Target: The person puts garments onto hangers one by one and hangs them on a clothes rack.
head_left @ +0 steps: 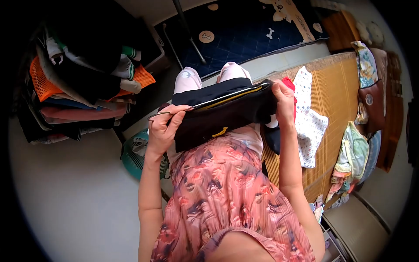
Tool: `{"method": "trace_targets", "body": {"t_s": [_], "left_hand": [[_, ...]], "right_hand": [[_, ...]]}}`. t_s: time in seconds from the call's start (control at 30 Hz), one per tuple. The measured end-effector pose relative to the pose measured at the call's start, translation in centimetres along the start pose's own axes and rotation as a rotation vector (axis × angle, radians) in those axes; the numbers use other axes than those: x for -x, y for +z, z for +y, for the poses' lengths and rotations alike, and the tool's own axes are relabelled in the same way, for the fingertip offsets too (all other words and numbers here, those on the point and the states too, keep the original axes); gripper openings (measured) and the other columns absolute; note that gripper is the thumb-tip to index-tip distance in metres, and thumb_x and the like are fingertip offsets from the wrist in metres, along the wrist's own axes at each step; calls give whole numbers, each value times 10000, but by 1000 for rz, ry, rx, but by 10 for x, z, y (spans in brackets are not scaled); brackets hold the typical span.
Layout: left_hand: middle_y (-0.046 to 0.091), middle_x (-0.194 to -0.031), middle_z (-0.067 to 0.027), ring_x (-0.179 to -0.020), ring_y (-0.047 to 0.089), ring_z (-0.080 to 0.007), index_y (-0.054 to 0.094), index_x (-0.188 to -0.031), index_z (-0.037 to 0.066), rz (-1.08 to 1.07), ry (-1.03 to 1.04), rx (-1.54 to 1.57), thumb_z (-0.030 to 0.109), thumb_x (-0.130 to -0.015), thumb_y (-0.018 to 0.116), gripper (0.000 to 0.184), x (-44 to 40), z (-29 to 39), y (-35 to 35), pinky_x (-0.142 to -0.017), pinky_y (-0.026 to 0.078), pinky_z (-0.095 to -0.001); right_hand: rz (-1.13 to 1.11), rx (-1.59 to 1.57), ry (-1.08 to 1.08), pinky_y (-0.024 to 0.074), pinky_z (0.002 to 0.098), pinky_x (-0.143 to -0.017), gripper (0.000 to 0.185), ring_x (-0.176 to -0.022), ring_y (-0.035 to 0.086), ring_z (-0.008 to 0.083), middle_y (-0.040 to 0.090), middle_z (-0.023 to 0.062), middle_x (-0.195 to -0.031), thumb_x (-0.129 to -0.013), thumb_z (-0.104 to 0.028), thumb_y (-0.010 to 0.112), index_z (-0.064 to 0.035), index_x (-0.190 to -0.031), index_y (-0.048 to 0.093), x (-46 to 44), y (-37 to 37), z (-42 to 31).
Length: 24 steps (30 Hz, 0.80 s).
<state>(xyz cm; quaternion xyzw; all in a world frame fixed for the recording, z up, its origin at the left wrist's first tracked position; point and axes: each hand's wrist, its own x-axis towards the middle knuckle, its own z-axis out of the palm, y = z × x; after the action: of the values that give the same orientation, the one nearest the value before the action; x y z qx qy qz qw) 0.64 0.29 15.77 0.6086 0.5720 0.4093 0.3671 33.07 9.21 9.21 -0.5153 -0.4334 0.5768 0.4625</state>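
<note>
A dark garment (205, 126) with a small yellow curved mark lies across my lap, its upper edge pulled out between my hands. A thin metal clothes hanger (231, 95) runs along that edge, with a yellow strip of the garment beside it. My left hand (164, 126) is closed around the hanger near its bent wire end, which sticks out to the left. At the other end, my right hand (283, 99) grips the dark garment and the hanger's tip together. Folds of cloth hide part of the hanger.
A tall pile of folded clothes (83, 114) stands at left, with an orange mesh piece in it. A teal basket (131, 159) is beside my left forearm. White patterned clothing (309, 131) lies on the bamboo mat (336, 91) at right. A dark blue mat (235, 39) lies ahead.
</note>
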Motion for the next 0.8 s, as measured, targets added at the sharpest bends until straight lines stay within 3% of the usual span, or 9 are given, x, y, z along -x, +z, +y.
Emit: {"method": "trace_targets", "body": {"t_s": [0.07,0.17,0.27,0.37,0.47,0.5,0.6,0.67,0.8], "left_hand": [[659,-798,-73,-660,561,-119,688,-961,-11,-12,18,-61,62,-922,583,134,0,5,-3,-613,428,-222],[658,-788,-89,-677,592,-147,687,-956,-12,-1,6,-101,64,-914,592,129,4,11,-3,-634,449,-235],[668,-796,-112,-704,628,-176,684,-943,-16,0,-30,-128,63,-905,601,120,7,20,1,-651,469,-249],[668,-797,-119,-704,636,-194,679,-932,-20,20,-11,-120,54,-892,611,108,8,23,5,-642,475,-273],[674,-812,-120,-718,639,-180,678,-929,-22,-118,-80,-192,50,-888,611,107,13,20,6,-657,478,-266],[689,-841,-115,-728,643,-169,679,-935,-26,-104,-154,-94,47,-891,602,115,14,23,2,-664,479,-258],[686,-834,-88,-707,627,-151,686,-947,-16,39,-69,-2,54,-904,592,125,16,17,-7,-658,480,-249],[691,-834,-78,-734,620,-136,688,-943,-22,63,-72,22,65,-909,590,135,15,16,-6,-679,476,-245],[694,-840,-82,-727,619,-143,690,-929,-20,40,-67,66,81,-912,591,142,8,11,-3,-680,470,-247]], "right_hand": [[28,-25,-4,372,212,-664,313,-727,473,53,540,-37,-776,-936,-283,606,6,-820,636,-1,5,3],[-2,-81,34,459,204,-677,297,-740,588,68,647,0,-819,-946,-308,577,-24,-916,660,-4,-4,17],[81,-111,64,369,195,-632,302,-693,464,34,547,-62,-757,-938,-297,604,-25,-815,649,-5,9,4],[89,-85,15,377,193,-636,299,-702,481,46,568,-37,-763,-933,-280,612,-3,-832,659,-8,6,3],[82,235,-249,406,205,-657,287,-715,524,76,602,3,-769,-936,-248,605,16,-851,675,-11,11,-12],[50,239,-238,419,216,-678,285,-737,540,89,613,17,-786,-939,-241,598,20,-859,680,-12,11,-18],[-80,369,-277,459,259,-767,267,-823,594,136,653,59,-859,-948,-217,574,11,-895,702,-14,-2,-38],[-153,405,-341,467,265,-758,263,-820,600,146,657,61,-866,-946,-217,574,12,-930,703,-12,0,-48],[-241,526,-412,465,252,-716,150,-776,608,153,663,62,-853,-891,-96,614,-19,-977,709,-8,18,-64]]}}
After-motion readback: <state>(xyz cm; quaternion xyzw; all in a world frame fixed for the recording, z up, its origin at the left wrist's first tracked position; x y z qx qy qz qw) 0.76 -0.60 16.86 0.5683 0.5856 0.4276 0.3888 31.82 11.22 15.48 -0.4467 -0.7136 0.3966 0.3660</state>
